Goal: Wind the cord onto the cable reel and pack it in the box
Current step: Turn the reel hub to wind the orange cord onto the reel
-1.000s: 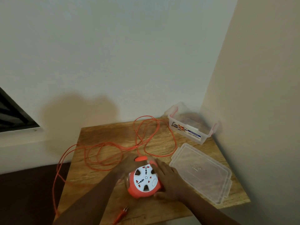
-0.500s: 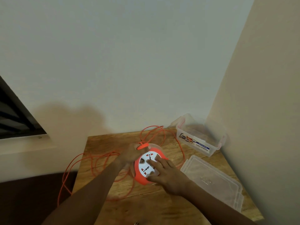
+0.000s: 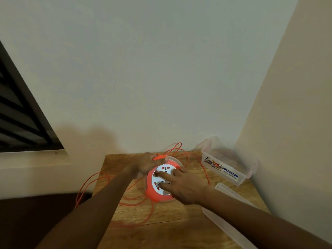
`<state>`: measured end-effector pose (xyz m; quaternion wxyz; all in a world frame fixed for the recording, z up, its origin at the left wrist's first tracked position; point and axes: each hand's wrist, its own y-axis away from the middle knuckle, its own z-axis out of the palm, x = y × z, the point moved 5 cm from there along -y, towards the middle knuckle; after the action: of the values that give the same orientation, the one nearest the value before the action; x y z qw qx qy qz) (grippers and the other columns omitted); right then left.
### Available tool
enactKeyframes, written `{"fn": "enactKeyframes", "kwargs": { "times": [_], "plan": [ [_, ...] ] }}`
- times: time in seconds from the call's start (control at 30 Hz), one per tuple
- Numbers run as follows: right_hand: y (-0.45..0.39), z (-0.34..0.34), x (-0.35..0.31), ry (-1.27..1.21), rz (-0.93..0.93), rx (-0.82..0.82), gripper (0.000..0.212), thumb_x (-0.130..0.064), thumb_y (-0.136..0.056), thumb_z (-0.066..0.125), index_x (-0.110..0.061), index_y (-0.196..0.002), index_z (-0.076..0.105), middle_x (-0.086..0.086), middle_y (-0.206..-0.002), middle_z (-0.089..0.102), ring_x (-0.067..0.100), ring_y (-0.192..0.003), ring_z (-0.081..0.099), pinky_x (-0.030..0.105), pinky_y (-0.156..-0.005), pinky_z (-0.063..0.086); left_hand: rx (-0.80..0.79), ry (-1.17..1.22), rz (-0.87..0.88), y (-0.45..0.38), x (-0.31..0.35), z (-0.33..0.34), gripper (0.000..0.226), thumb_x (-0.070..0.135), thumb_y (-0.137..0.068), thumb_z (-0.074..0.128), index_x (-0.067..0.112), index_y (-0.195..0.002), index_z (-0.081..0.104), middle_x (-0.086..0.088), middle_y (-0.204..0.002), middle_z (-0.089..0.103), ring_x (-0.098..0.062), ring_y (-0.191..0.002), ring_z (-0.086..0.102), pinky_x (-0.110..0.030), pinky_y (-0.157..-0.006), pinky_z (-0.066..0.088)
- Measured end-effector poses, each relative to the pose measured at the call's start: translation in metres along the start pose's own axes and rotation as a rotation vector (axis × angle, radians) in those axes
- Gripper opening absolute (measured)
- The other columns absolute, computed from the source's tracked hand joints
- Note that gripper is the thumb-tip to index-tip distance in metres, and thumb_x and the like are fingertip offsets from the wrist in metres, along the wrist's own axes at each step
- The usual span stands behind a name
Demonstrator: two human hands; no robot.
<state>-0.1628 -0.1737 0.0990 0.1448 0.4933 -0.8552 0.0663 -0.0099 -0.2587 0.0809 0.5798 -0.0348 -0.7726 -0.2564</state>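
An orange cable reel (image 3: 154, 196) with a white socket face is tilted up on the wooden table (image 3: 167, 229). My right hand (image 3: 185, 187) presses on its face, fingers in the sockets. My left hand (image 3: 143, 165) grips the reel's left back rim, blurred by motion. Loose orange cord (image 3: 136, 203) loops across the table, over its left edge and behind the reel. The clear plastic box (image 3: 226, 167) stands open at the back right corner.
The box's clear lid (image 3: 226, 223) lies flat on the table under my right forearm. Walls close in behind and to the right. A dark louvred window (image 3: 19, 119) is at the left. The floor left of the table is dark.
The reel has been lifted from flat near the front edge and carried toward the table's middle, tilted up. The cord loops have shifted with it. The camera view has tipped upward.
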Motion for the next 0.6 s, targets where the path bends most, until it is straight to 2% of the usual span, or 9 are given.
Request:
{"fn": "enactKeyframes", "kwargs": {
  "times": [0.07,0.17,0.3,0.43,0.6],
  "plan": [
    [-0.006,-0.002,-0.001,0.024,0.015,0.059,0.073,-0.031,-0.074,0.083,-0.024,-0.136,0.045,0.017,-0.146,0.042,0.040,-0.108,0.059,0.056,-0.089,0.053,0.001,-0.011,0.004,0.002,0.004,-0.001,0.040,0.045,-0.093,0.071,0.015,-0.118,0.071,-0.008,-0.101,0.082,-0.032,-0.087,0.080,-0.037,-0.069,0.065],
    [-0.011,-0.013,0.001,-0.015,0.030,0.053,0.063,-0.032,-0.075,0.082,-0.028,-0.131,0.052,0.018,-0.141,0.046,0.038,-0.117,0.053,0.056,-0.094,0.051,0.043,-0.077,0.005,0.002,0.005,-0.006,0.038,0.049,-0.091,0.072,0.014,-0.105,0.076,-0.006,-0.090,0.083,-0.025,-0.076,0.080,-0.028,-0.063,0.062],
    [-0.008,-0.021,0.003,0.032,-0.085,-0.075,0.053,-0.026,-0.077,0.082,-0.036,-0.124,0.059,0.014,-0.152,0.034,0.038,-0.121,0.050,0.053,-0.089,0.052,0.022,-0.166,0.040,0.001,0.012,-0.008,0.040,0.057,-0.086,0.071,0.019,-0.097,0.075,-0.002,-0.085,0.081,-0.017,-0.073,0.079,-0.021,-0.062,0.059],
    [-0.005,-0.032,0.008,0.095,-0.111,-0.177,0.045,-0.028,-0.084,0.076,-0.039,-0.124,0.060,0.010,-0.158,0.026,0.040,-0.124,0.048,0.053,-0.088,0.053,0.020,-0.131,0.031,0.001,0.020,-0.004,0.036,0.054,-0.088,0.073,0.018,-0.093,0.076,-0.002,-0.086,0.082,-0.021,-0.073,0.080,-0.024,-0.061,0.060],
    [-0.014,-0.047,-0.002,0.208,-0.073,-0.256,0.042,-0.027,-0.092,0.066,-0.036,-0.132,0.057,0.010,-0.158,0.023,0.042,-0.122,0.050,0.049,-0.093,0.051,0.028,-0.083,0.034,0.003,0.027,0.000,0.042,0.050,-0.089,0.074,0.010,-0.102,0.077,-0.009,-0.093,0.082,-0.026,-0.076,0.080,-0.032,-0.066,0.064]
  ]
}}
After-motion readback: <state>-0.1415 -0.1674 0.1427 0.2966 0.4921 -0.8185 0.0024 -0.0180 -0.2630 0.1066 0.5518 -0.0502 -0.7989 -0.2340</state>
